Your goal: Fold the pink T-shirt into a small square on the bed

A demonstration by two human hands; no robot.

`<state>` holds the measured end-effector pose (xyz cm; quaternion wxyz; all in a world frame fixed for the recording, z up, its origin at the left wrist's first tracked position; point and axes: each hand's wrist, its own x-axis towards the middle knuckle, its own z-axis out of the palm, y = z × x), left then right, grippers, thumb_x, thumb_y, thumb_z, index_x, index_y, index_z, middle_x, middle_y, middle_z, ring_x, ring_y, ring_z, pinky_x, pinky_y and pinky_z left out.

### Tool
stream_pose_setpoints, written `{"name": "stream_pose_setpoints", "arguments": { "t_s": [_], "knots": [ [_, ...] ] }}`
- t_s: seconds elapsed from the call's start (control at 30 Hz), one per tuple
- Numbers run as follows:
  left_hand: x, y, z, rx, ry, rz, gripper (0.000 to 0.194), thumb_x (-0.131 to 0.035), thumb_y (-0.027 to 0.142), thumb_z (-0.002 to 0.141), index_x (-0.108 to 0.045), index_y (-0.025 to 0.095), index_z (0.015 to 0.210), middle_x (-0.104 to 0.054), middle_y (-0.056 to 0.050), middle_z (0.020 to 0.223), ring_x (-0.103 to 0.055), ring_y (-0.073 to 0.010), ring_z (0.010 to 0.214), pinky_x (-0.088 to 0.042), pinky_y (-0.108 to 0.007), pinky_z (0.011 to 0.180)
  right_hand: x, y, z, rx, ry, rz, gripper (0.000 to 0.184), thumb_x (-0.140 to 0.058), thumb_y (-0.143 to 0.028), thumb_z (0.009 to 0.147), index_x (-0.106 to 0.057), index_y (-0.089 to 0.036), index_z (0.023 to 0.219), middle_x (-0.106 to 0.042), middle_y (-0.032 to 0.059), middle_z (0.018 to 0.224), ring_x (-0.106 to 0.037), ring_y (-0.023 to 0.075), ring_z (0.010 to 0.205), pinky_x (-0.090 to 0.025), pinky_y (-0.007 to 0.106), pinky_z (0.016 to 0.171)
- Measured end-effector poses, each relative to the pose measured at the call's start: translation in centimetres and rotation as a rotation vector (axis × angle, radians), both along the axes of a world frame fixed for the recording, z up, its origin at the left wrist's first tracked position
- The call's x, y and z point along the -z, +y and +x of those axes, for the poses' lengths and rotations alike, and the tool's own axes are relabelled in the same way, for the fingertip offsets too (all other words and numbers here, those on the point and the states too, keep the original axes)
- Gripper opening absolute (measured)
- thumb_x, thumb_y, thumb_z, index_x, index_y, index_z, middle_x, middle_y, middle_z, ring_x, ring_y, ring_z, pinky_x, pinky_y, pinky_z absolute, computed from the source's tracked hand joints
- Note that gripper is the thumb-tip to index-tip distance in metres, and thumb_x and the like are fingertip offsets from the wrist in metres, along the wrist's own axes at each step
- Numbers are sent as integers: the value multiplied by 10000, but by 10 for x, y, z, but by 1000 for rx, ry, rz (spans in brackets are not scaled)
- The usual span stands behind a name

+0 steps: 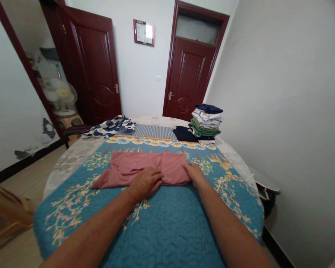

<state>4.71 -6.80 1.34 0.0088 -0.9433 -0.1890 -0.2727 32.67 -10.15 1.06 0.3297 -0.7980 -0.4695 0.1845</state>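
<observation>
A pink garment [173, 169] lies folded into a long strip across the blue quilted cover. Its left end slants out to a loose corner, and creases run through its middle. My left hand [147, 181] rests on the near middle of the garment, palm down, fingers stretched out to the right. At the right end, my right hand [194, 172] pinches the garment's edge, the thumb on top and the other fingers mostly hidden.
The blue floral cover [167, 223] spreads over a round table with a pale tablecloth [64, 163]. A tall stack of folded clothes [206, 121] stands at the back right, beside a dark folded garment [184, 134]. A checkered cloth [111, 126] lies crumpled at the back left.
</observation>
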Motion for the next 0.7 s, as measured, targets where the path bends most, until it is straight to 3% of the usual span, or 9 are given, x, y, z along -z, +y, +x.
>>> {"name": "stream_pose_setpoints", "arguments": {
  "t_s": [0.07, 0.13, 0.37, 0.57, 0.7],
  "knots": [
    [0, 0, 0, -1, 7, -2, 287, -547, 258, 1010, -729, 191, 1221, -762, -122, 1222, -706, -268, 1153, -563, -442, 1015, -1, 6, 2, -35, -18, -21, 418, -500, -403, 942, -805, -122, 888, -779, 137, 864, -712, 257, 793, -477, 295, 665],
    [-1, 0, 1, -3, 10, -7, 293, -545, 255, 1008, -731, 191, 1225, -761, -124, 1219, -707, -266, 1151, -566, -440, 1016, -1, 12, 3, -43, -62, -16, 370, -548, -385, 919, -782, -134, 782, -763, 142, 813, -690, 254, 762, -438, 295, 649],
    [-3, -1, 2, -12, 32, -3, 311, -546, 254, 1010, -718, 200, 1263, -759, -110, 1234, -699, -265, 1163, -562, -438, 1040, 2, 23, 11, -10, -153, 28, 303, -547, -342, 955, -749, -148, 840, -767, 128, 913, -659, 227, 833, -380, 281, 676],
    [-10, 0, 1, 11, -6, 62, 261, -538, 242, 1015, -740, 213, 1177, -763, -104, 1237, -686, -255, 1202, -538, -434, 1087, -4, 4, 58, 2, -170, 125, 305, -523, -368, 962, -707, -171, 819, -732, 69, 843, -633, 206, 794, -379, 272, 684],
    [-18, 21, -22, -101, -122, 104, 273, -520, 258, 1021, -746, 202, 1162, -778, -108, 1197, -698, -255, 1172, -532, -435, 1086, -13, -13, 82, 15, -265, 135, 299, -527, -391, 959, -698, -166, 861, -718, 65, 857, -622, 204, 818, -380, 267, 709]
  ]
}}
